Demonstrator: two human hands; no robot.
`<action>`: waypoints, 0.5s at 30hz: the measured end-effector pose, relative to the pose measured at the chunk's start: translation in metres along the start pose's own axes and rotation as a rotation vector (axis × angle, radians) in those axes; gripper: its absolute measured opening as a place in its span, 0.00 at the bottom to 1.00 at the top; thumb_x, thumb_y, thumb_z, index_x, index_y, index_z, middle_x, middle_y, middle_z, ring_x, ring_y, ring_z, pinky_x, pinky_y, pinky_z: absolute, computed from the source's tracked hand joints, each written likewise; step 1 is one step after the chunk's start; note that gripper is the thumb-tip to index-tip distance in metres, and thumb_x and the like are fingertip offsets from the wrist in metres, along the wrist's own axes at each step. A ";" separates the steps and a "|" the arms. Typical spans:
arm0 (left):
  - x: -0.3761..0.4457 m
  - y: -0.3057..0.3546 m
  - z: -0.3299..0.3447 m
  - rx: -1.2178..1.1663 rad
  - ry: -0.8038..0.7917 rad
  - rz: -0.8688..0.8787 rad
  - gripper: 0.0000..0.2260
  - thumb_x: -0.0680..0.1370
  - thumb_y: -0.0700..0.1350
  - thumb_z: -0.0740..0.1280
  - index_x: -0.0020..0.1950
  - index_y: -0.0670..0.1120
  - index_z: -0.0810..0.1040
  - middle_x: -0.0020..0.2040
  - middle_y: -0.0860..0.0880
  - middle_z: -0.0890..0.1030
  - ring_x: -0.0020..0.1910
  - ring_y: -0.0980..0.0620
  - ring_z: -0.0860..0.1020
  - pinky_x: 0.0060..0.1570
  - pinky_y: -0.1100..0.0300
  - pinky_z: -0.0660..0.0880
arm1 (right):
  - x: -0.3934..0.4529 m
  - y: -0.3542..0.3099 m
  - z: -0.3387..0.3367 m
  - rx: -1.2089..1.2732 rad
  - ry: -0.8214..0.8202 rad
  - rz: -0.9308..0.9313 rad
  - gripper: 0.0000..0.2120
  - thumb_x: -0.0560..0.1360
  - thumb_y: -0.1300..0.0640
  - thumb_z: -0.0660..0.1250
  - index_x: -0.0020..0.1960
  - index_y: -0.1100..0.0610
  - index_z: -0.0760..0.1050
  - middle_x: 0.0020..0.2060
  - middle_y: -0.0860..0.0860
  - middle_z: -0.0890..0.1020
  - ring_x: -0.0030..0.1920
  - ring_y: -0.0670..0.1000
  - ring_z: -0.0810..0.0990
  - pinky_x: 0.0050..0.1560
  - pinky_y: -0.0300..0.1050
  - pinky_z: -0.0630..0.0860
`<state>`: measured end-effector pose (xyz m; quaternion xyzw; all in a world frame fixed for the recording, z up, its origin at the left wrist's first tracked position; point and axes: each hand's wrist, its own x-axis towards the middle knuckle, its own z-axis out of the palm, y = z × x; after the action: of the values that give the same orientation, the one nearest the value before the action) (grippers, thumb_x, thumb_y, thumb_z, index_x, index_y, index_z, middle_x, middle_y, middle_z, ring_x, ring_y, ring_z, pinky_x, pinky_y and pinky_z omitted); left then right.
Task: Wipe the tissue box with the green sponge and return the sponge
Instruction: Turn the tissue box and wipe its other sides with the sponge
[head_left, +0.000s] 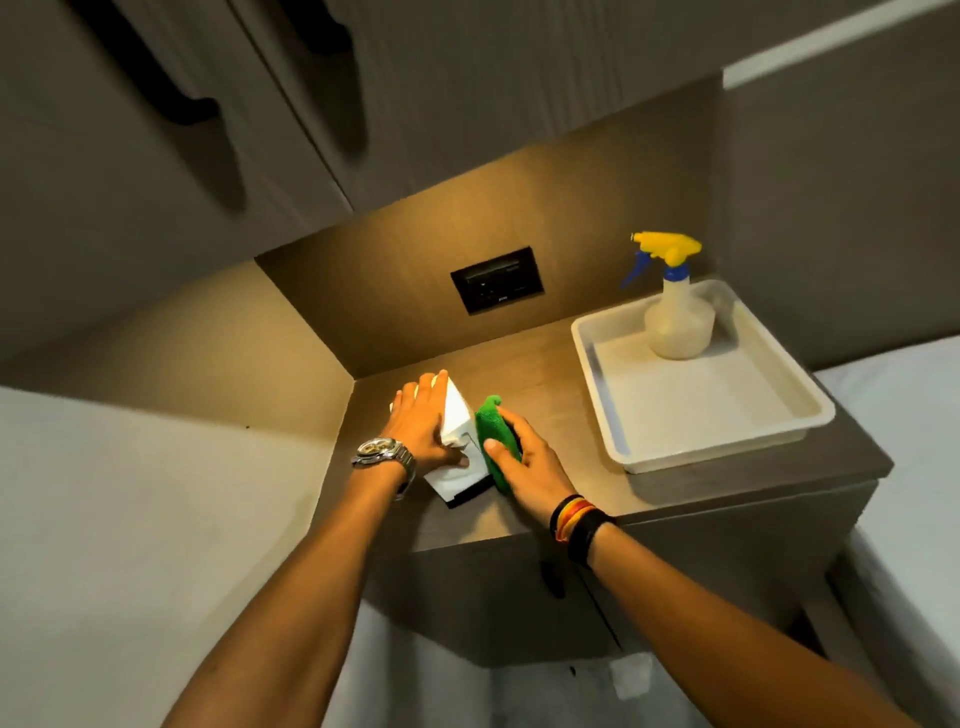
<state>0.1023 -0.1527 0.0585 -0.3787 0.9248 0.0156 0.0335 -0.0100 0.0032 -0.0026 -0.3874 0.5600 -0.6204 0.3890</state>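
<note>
A white tissue box (460, 415) with a dark base lies on the brown nightstand top (561, 374), near its left front corner. My left hand (423, 423), with a wristwatch, rests on the box's left side and holds it. My right hand (530, 460), with dark and coloured wristbands, presses the green sponge (492, 426) against the box's right side. Part of the box is hidden under both hands.
A white tray (613, 447) stands on the right half of the nightstand, holding a spray bottle (678, 312) with a yellow and blue trigger. A black wall socket (496, 280) sits in the back panel. White beds flank the nightstand; cabinets hang above.
</note>
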 end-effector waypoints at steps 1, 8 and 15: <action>-0.001 -0.003 -0.001 -0.004 -0.009 0.039 0.61 0.61 0.64 0.80 0.82 0.42 0.50 0.75 0.42 0.62 0.68 0.38 0.64 0.71 0.41 0.63 | 0.000 0.002 0.000 -0.017 -0.022 0.005 0.28 0.78 0.58 0.66 0.76 0.51 0.61 0.71 0.49 0.70 0.68 0.47 0.70 0.67 0.42 0.70; -0.002 -0.022 -0.003 -0.006 -0.048 0.235 0.56 0.65 0.66 0.75 0.82 0.42 0.50 0.78 0.41 0.60 0.74 0.41 0.60 0.75 0.37 0.59 | -0.001 0.024 0.011 -0.105 0.096 -0.045 0.34 0.72 0.68 0.61 0.75 0.46 0.62 0.73 0.48 0.68 0.72 0.49 0.68 0.70 0.54 0.70; -0.005 -0.011 0.003 0.011 -0.051 0.183 0.59 0.68 0.59 0.79 0.82 0.44 0.40 0.83 0.43 0.44 0.81 0.41 0.40 0.78 0.39 0.41 | -0.002 0.037 0.036 -0.200 0.098 -0.117 0.36 0.77 0.65 0.58 0.76 0.38 0.50 0.78 0.43 0.56 0.78 0.45 0.53 0.75 0.55 0.61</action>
<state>0.1139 -0.1568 0.0555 -0.2919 0.9544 0.0232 0.0575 0.0254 -0.0113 -0.0368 -0.4254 0.6140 -0.6013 0.2836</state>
